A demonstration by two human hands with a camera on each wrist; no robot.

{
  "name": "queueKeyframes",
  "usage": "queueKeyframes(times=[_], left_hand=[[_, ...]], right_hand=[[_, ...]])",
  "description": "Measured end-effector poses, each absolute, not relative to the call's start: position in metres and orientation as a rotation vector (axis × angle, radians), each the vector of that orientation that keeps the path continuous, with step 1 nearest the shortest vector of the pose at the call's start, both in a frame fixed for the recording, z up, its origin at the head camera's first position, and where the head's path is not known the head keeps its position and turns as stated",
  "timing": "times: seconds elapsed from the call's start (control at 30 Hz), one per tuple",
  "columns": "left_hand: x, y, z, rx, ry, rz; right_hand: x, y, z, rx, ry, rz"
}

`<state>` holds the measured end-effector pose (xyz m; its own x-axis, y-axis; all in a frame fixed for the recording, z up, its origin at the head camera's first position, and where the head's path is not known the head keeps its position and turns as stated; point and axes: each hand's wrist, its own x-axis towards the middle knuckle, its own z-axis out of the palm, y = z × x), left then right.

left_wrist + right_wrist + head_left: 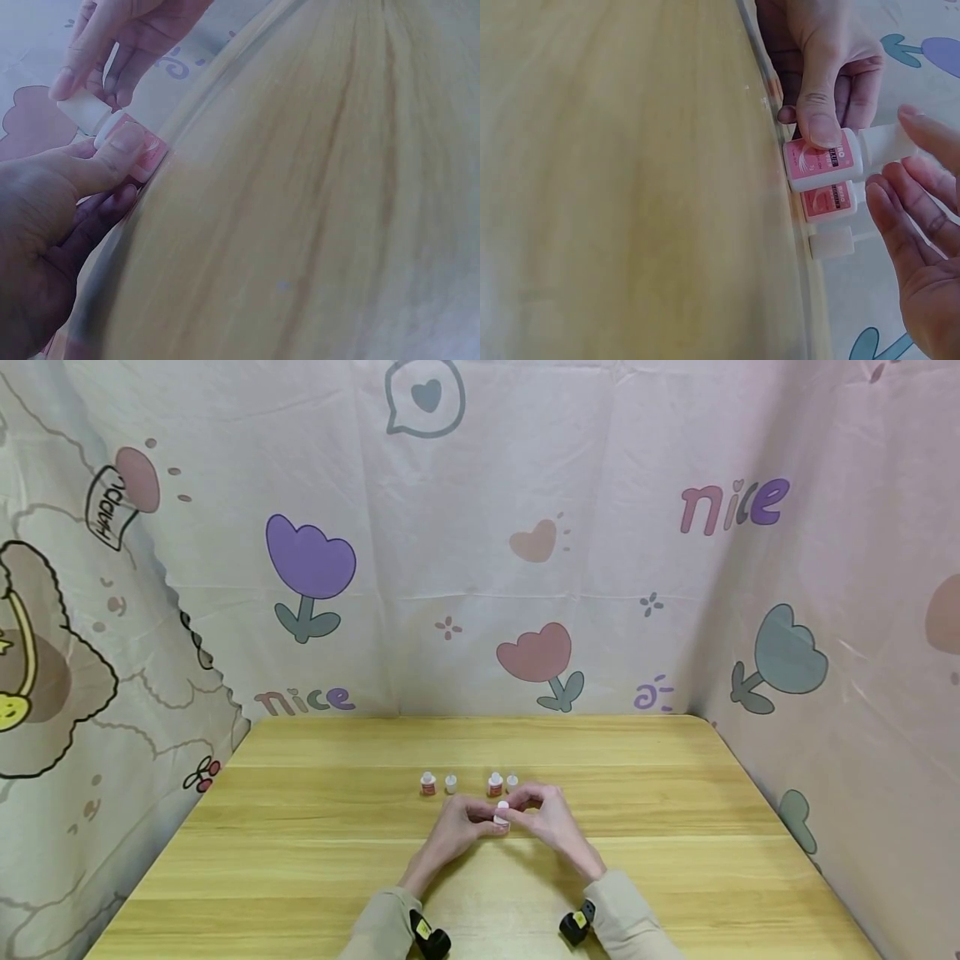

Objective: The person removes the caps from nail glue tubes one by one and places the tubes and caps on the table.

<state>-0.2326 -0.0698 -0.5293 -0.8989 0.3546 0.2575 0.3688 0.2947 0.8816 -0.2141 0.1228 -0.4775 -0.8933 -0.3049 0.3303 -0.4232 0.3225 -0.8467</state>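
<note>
Near the middle of the table, my left hand (459, 827) holds a small white bottle (821, 161) with a pink label upright between thumb and fingers. My right hand (551, 818) pinches the bottle's white cap (81, 110) at the top; the cap sits on or against the neck, and I cannot tell how tightly. Just beyond the hands stands a second pink-labelled bottle (495, 785). Beside that is a small white piece (512, 782) with a thin stem pointing up. Farther left are another such bottle (428, 783) and stemmed white piece (451, 784).
All this is on a wood-grain table (300, 860), whose far edge meets a printed cloth backdrop (450, 652). More cloth hangs at the left and right sides. Each wrist wears a small black camera, such as the left one (431, 939).
</note>
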Motion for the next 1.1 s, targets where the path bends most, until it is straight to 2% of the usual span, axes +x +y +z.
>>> queueKeyframes(times=[0.23, 0.53, 0.93, 1.1], left_hand=[[-0.231, -0.069, -0.526, -0.700, -2.521, -1.704], [-0.230, -0.070, -0.525, -0.705, -2.511, -1.713], [-0.230, -0.070, -0.527, -0.711, -2.498, -1.737], [-0.231, -0.070, -0.528, -0.704, -2.494, -1.736]], right_hand=[[-0.225, 0.126, -0.496, 0.679, -2.422, 1.624], [-0.225, 0.128, -0.495, 0.761, -2.410, 1.706], [-0.215, 0.121, -0.478, 0.629, -2.481, 1.679], [-0.220, 0.122, -0.488, 0.648, -2.454, 1.652]])
